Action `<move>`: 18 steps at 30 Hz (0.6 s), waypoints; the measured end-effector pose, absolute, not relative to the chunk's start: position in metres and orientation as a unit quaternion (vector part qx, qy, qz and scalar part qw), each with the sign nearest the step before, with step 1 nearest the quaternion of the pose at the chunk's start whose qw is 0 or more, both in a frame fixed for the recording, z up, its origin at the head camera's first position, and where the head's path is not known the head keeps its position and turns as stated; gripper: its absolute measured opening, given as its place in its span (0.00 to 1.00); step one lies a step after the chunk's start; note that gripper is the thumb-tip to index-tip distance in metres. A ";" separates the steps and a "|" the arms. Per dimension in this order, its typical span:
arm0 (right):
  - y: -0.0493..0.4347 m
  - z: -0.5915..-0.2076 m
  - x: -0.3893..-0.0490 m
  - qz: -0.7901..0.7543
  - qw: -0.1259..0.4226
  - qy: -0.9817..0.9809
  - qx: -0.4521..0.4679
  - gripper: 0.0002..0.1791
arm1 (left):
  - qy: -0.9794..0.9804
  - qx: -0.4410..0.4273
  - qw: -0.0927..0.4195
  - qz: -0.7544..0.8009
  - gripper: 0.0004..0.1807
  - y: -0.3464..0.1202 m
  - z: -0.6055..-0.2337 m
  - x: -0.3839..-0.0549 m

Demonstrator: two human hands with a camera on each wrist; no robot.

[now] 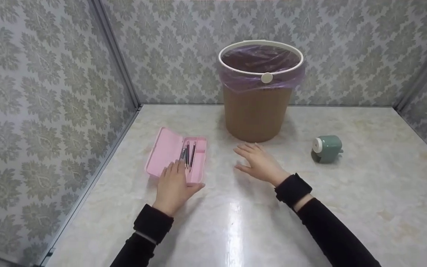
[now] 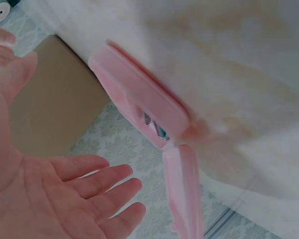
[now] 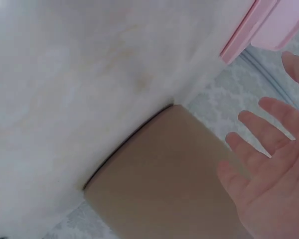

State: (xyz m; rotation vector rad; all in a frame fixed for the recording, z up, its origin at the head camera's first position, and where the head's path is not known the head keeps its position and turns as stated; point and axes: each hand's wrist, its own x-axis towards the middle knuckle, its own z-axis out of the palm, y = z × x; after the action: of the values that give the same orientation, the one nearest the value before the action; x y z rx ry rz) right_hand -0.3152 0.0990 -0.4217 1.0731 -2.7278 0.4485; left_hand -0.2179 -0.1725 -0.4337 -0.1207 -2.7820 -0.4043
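In the head view, a person's left grip [image 1: 172,187] hovers at the near end of a pink pencil case [image 1: 197,174], fingers extended and holding nothing, while the right grip [image 1: 261,163] hangs above the desk [image 1: 365,200], likewise unclenched, with nothing in it. The lid [image 1: 163,152], ahead and on the left grip's outer side, is folded back, apparently so that the pencils [image 1: 192,152], just ahead of the left fingertips, lie exposed. Beyond the right grip stands a brown bin [image 1: 258,115], its purple liner [image 1: 232,83] draped outside beneath a white ring [image 1: 267,78], probably to stop it slipping. A green sharpener [image 1: 328,148] sits off the right grip's outer side, white face turned toward it. The left wrist view shows the left grip's fingers spread near the case but apart from it. In the right wrist view, the right grip's fingers fan out before the bin, the case past its thumb.
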 end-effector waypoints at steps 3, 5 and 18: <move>0.085 -0.419 -0.320 0.149 0.092 -0.906 0.385 0.29 | -0.972 -0.042 0.186 -0.135 0.52 -0.173 -0.437 -0.216; 0.076 -0.419 -0.322 0.143 0.100 -0.898 0.405 0.27 | -0.972 -0.036 0.196 -0.126 0.51 -0.173 -0.439 -0.215; 0.015 -0.415 -0.335 0.112 0.104 -0.854 0.497 0.16 | -0.969 0.004 0.236 -0.066 0.45 -0.174 -0.451 -0.218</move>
State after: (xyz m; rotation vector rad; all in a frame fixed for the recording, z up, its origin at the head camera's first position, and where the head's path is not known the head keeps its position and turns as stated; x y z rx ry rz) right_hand -0.3346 0.0147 -0.4145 1.4664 -2.5199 0.3297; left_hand -0.2180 -0.1742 -0.4515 0.0107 -2.6588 -0.1815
